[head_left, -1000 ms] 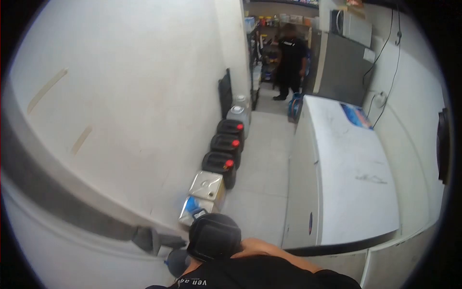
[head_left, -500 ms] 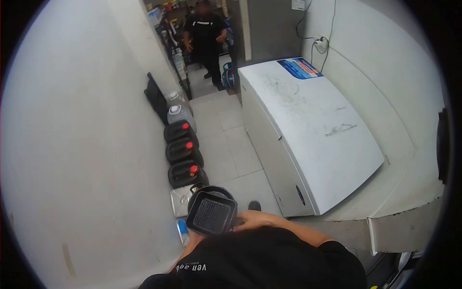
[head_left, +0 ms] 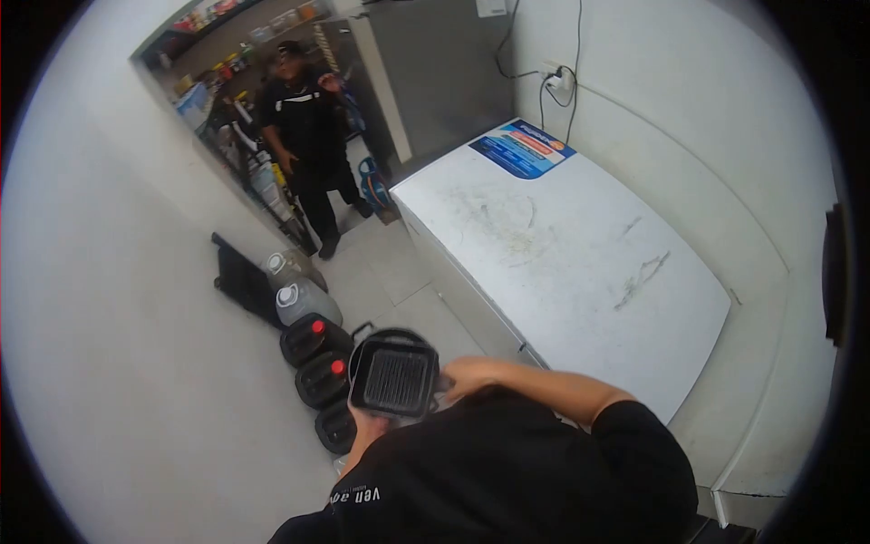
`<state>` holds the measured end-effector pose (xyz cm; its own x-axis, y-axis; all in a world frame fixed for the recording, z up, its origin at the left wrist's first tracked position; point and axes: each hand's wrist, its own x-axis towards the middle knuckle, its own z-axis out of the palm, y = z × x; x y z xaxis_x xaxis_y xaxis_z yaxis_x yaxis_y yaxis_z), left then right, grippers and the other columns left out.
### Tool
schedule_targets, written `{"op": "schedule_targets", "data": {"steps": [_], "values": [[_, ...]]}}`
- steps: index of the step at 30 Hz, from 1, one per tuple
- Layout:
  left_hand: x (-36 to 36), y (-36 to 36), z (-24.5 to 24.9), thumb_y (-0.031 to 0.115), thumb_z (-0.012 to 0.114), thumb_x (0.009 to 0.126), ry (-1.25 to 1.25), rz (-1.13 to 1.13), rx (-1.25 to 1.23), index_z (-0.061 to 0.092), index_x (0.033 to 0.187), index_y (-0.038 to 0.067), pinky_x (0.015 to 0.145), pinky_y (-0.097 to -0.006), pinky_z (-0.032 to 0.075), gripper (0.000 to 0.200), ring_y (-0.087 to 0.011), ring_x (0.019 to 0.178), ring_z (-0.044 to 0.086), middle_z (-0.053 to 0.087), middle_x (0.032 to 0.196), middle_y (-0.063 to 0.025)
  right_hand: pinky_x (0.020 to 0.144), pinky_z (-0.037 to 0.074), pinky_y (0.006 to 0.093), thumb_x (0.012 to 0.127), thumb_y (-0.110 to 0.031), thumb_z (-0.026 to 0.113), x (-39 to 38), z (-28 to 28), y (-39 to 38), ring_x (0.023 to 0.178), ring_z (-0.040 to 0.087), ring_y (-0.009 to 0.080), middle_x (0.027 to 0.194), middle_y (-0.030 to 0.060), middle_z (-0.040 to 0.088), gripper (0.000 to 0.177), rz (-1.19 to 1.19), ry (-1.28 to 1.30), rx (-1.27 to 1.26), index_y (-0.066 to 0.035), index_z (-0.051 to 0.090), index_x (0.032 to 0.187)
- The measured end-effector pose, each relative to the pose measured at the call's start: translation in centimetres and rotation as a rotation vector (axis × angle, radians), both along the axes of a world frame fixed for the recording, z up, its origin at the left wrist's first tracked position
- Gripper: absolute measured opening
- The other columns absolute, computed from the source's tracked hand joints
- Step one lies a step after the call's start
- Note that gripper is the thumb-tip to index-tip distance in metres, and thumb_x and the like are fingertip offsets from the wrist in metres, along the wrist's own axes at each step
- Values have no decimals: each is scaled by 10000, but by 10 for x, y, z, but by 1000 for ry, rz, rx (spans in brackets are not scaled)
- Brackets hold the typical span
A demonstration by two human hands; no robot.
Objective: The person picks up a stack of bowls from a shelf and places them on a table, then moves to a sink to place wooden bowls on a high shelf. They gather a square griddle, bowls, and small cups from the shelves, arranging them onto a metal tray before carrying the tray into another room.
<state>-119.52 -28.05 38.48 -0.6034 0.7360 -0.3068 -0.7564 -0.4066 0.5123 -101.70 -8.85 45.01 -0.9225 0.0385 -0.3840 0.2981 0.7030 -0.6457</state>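
A square black grill pan (head_left: 397, 376) with a ridged base lies on top of a round black pan (head_left: 364, 347), whose loop handle sticks out at the far left. My right hand (head_left: 467, 376) is closed at the right side of the stack, around a handle mostly covered by the fingers. From below, my left hand (head_left: 367, 424) grips the near left edge of the stack; its fingers are partly hidden under the pans. Both pans are held in front of my chest, above the floor.
A white chest freezer (head_left: 571, 254) stands to my right. Along the left wall are black jerrycans (head_left: 317, 340) with red caps, pale plastic jugs (head_left: 308, 304) and a black folded object (head_left: 245, 281). A person in black (head_left: 308, 136) stands in the doorway ahead, beside shelves (head_left: 263, 41).
I have moved forward with the pans, past some of the jerrycans. The view has turned right. The person in the doorway appears nearer and has raised a hand.
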Motion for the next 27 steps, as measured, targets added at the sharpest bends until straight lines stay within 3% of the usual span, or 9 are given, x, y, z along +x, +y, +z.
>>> {"op": "schedule_targets", "data": {"steps": [1,5,8,10,12,16,20,26,27], "values": [[-16,36,1,305,408,942,2,-37,16,609,1117,12,846,-430,508,396,-300,948,626,648,1076,-134,668,498,441,713,-373,682,-9,-24,21,749,634,382,762,246,638,431,-52,73,50,41,639,821],[-71,169,8,273,446,932,-127,-274,-48,604,1103,0,844,-415,526,359,-289,971,631,647,1087,-135,678,487,446,725,-414,665,-20,4,99,751,624,370,765,205,642,454,-506,89,135,-13,654,938],[-89,269,25,239,473,928,-133,-423,-5,598,1118,25,860,-410,523,312,-270,981,630,645,1092,-137,662,487,445,717,-458,675,-22,8,154,733,625,368,741,194,642,453,-690,168,249,-21,660,833],[-110,334,1,241,512,911,-90,-590,26,602,1103,29,863,-386,514,300,-258,959,632,646,1086,-136,655,487,442,714,-475,682,-22,1,181,705,628,366,712,193,640,460,-832,205,246,-26,664,811],[-121,389,-7,286,524,904,-105,-773,-114,603,1103,21,867,-383,506,340,-253,968,626,646,1086,-135,645,486,435,715,-470,687,-24,-4,201,700,629,365,712,198,640,458,-967,148,278,-23,670,816],[-112,471,-12,327,525,898,-118,-968,-69,606,1098,20,886,-381,494,375,-254,982,618,649,1078,-136,647,483,428,721,-467,687,-30,-22,219,701,631,358,702,194,638,459,-1194,33,346,-17,664,809],[-111,526,-19,335,489,906,-84,-1130,-232,601,1108,33,899,-389,477,379,-260,979,613,650,1073,-134,646,478,422,725,-477,685,-43,-39,239,695,630,348,689,188,632,471,-1383,-8,245,-12,655,797],[-106,561,-39,409,427,937,535,-1079,-135,593,1097,1,896,-362,462,469,-235,1002,590,636,1064,-130,701,486,460,723,-482,681,-50,-34,242,798,629,368,808,201,651,464,-1502,-2,267,-31,658,832],[-99,566,-31,422,423,940,685,-1101,-324,575,1133,-20,911,-361,451,506,-236,1014,583,623,1090,-144,711,495,464,714,-457,689,-53,-42,244,806,632,375,814,216,650,456,-1509,-22,307,-17,661,830]]}}
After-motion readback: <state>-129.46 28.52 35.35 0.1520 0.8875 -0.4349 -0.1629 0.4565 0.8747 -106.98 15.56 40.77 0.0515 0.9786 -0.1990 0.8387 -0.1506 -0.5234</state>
